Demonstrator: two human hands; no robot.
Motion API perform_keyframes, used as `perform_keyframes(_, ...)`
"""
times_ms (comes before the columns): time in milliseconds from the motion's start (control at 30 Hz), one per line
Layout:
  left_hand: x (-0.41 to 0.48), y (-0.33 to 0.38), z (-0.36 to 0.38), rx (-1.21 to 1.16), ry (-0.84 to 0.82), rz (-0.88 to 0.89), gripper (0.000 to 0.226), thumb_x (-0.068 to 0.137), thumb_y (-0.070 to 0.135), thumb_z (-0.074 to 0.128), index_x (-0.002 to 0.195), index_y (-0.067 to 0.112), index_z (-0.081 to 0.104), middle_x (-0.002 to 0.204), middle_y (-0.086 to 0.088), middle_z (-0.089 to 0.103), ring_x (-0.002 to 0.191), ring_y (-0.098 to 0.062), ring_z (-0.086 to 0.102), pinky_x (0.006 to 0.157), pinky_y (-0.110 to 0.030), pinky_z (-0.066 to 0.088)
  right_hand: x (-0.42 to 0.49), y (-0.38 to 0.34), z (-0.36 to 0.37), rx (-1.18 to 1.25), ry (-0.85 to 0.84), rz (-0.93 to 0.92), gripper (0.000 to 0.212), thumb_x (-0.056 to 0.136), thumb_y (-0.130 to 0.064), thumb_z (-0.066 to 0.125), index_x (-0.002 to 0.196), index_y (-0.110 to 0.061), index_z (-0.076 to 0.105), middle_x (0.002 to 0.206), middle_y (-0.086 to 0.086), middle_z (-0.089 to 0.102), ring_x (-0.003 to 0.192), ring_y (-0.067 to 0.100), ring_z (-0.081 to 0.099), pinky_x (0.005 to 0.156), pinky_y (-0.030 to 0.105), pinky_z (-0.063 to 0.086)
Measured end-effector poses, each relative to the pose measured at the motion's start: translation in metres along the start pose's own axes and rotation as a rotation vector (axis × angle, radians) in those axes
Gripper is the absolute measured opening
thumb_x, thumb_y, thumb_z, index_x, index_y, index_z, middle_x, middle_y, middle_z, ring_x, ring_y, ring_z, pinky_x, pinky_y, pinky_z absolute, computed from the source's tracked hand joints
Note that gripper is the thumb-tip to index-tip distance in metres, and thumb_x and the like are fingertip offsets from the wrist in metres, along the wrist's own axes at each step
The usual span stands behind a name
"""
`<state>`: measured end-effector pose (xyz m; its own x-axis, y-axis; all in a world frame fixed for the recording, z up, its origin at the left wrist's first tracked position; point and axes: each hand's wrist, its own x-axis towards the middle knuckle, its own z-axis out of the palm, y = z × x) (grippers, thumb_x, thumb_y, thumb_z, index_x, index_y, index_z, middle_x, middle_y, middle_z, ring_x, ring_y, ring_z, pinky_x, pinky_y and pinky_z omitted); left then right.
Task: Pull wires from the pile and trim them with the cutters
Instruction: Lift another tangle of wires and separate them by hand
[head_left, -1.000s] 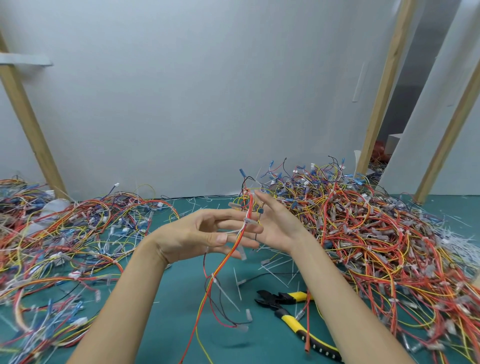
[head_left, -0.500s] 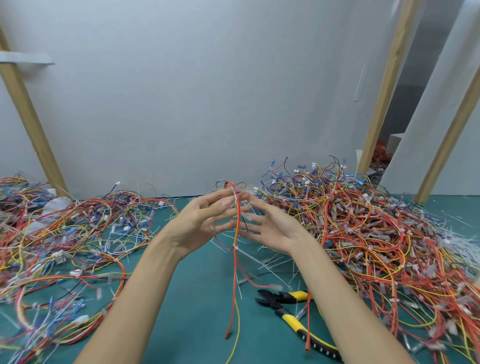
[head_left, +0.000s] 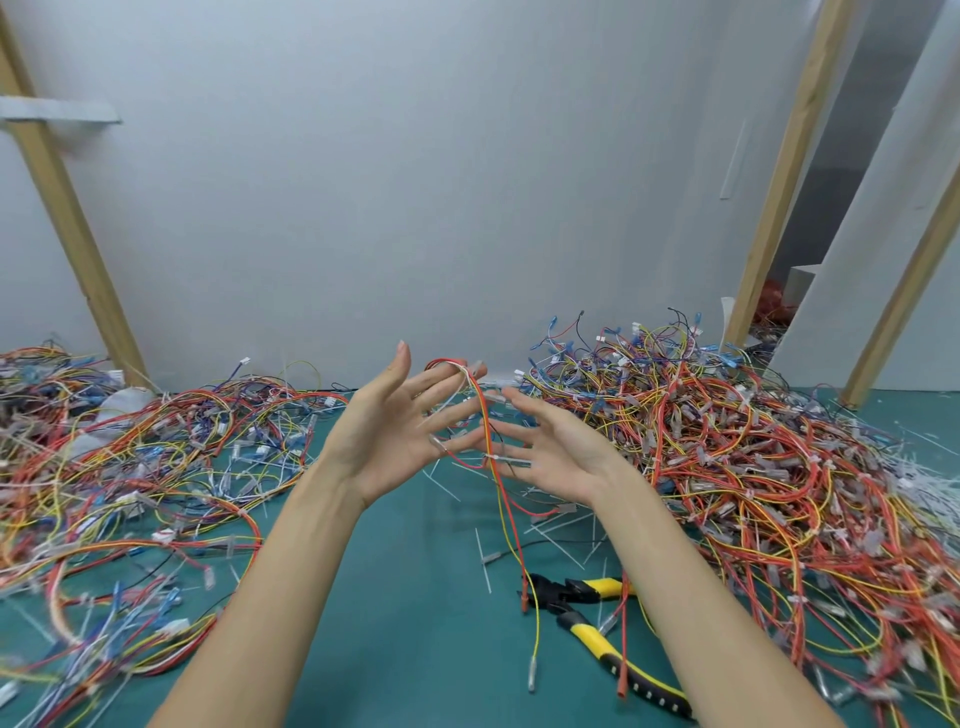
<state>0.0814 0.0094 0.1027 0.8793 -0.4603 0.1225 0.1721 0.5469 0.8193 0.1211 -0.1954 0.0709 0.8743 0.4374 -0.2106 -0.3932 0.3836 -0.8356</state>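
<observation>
– Wires first: the big pile (head_left: 753, 467) takes up the right side of the green table (head_left: 415, 654), and a flatter heap (head_left: 130, 467) spreads over the left. Where is the piece being worked on?

– Up in the middle, between the two hands. A thin bundle (head_left: 491, 441) of red, orange and yellow strands hangs off the fingertips of the left hand (head_left: 384, 436).

– Is anything pinching it?

– No. A second ago the left hand's fingers were folded around it. Now they (head_left: 441, 384) are straight and fanned out, palm up, and the bundle is only draped over the tips. The right hand (head_left: 550, 447) faces it just beside the strands, fingers (head_left: 514, 431) spread too, gripping nothing.

– So what has changed?

– The hands have risen and opened, and the tangle has dropped into a straighter hang. Its tails now reach down to the cutters (head_left: 584, 631).

– Meaning?

– I'd say the pull is done: this bundle is clear of the pile and shaken loose. The trim hasn't begun, since the yellow-handled cutters lie untouched on the table among white offcuts (head_left: 566, 540). One hand needs to take a real hold of the wires before the other goes down for the tool.
</observation>
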Motion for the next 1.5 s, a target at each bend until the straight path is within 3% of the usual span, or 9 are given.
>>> perform_keyframes(367,0.0,0.001,0.003,0.154,0.01,0.005,0.046,0.099,0.035,0.043,0.134,0.006,0.05,0.136,-0.003,0.059,0.119,-0.033,0.06,0.091,-0.041,0.055,0.001,0.003,-0.003,-0.025,0.013,0.021,0.047,0.094,-0.029,0.061,0.14,-0.024,0.052,0.123,0.016,0.063,0.094,0.034,0.07,0.074,0.042,0.058)
perform_keyframes(600,0.001,0.0,0.008,0.353,-0.014,0.027,0.043,0.098,0.031,0.046,0.133,0.007,0.051,0.134,-0.003,0.061,0.117,-0.03,0.062,0.083,-0.031,0.056,0.002,0.005,-0.008,-0.032,-0.005,0.058,0.044,0.102,-0.04,0.041,0.138,-0.02,0.053,0.136,0.018,0.058,0.126,0.037,0.055,0.08,0.045,0.055)
perform_keyframes(867,0.002,-0.009,0.022,0.507,0.088,0.038,0.049,0.083,0.038,0.064,0.118,0.005,0.061,0.1,-0.009,0.073,0.092,-0.024,0.071,0.082,-0.034,0.057,0.004,0.009,-0.004,-0.053,-0.043,0.071,0.04,0.1,-0.037,0.045,0.124,-0.01,0.062,0.134,0.02,0.059,0.122,0.041,0.057,0.099,0.056,0.046)
perform_keyframes(1033,0.004,-0.014,0.028,0.608,0.096,0.005,0.034,0.088,0.019,0.068,0.117,0.008,0.055,0.086,-0.008,0.073,0.079,-0.024,0.071,0.076,-0.035,0.056,0.005,0.011,0.0,-0.026,-0.026,0.075,0.05,0.101,-0.04,0.041,0.137,-0.006,0.053,0.137,0.021,0.056,0.124,0.039,0.055,0.088,0.053,0.051)
perform_keyframes(1133,0.001,-0.016,0.031,0.756,0.011,-0.042,0.026,0.093,0.008,0.062,0.117,0.005,0.054,0.087,-0.011,0.069,0.085,-0.032,0.068,0.077,-0.038,0.056,0.005,0.011,0.002,0.014,-0.027,0.066,0.055,0.101,-0.044,0.041,0.137,-0.004,0.053,0.133,0.016,0.057,0.115,0.037,0.055,0.095,0.049,0.047)
perform_keyframes(1200,-0.003,-0.018,0.035,0.877,-0.115,-0.104,0.024,0.093,0.008,0.062,0.115,0.006,0.053,0.089,-0.011,0.065,0.09,-0.038,0.068,0.077,-0.037,0.054,0.005,0.009,0.006,0.08,-0.044,0.066,0.051,0.099,-0.046,0.045,0.126,-0.005,0.059,0.125,0.014,0.061,0.107,0.032,0.06,0.089,0.044,0.051)
perform_keyframes(1267,-0.006,-0.021,0.04,0.962,-0.255,-0.2,0.025,0.093,0.011,0.062,0.114,0.005,0.049,0.091,-0.007,0.064,0.091,-0.036,0.07,0.084,-0.042,0.052,0.006,0.007,0.006,0.115,-0.065,0.059,0.052,0.098,-0.045,0.047,0.128,-0.004,0.056,0.131,0.016,0.059,0.118,0.034,0.057,0.097,0.047,0.049)
perform_keyframes(1333,-0.007,-0.025,0.041,1.021,-0.34,-0.272,0.024,0.094,0.009,0.062,0.111,0.003,0.045,0.092,-0.008,0.063,0.09,-0.035,0.071,0.086,-0.044,0.053,0.006,0.005,0.002,0.093,-0.093,0.044,0.056,0.099,-0.044,0.045,0.14,-0.006,0.049,0.141,0.017,0.053,0.134,0.04,0.044,0.112,0.053,0.034)
perform_keyframes(1500,-0.009,-0.028,0.038,1.18,-0.403,-0.383,0.017,0.094,0.007,0.061,0.104,0.008,0.047,0.092,-0.002,0.059,0.085,-0.032,0.071,0.082,-0.046,0.048,0.001,0.0,-0.004,0.021,-0.113,-0.037,0.039,0.092,-0.03,0.054,0.128,-0.018,0.06,0.125,0.008,0.067,0.113,0.04,0.063,0.094,0.045,0.047)
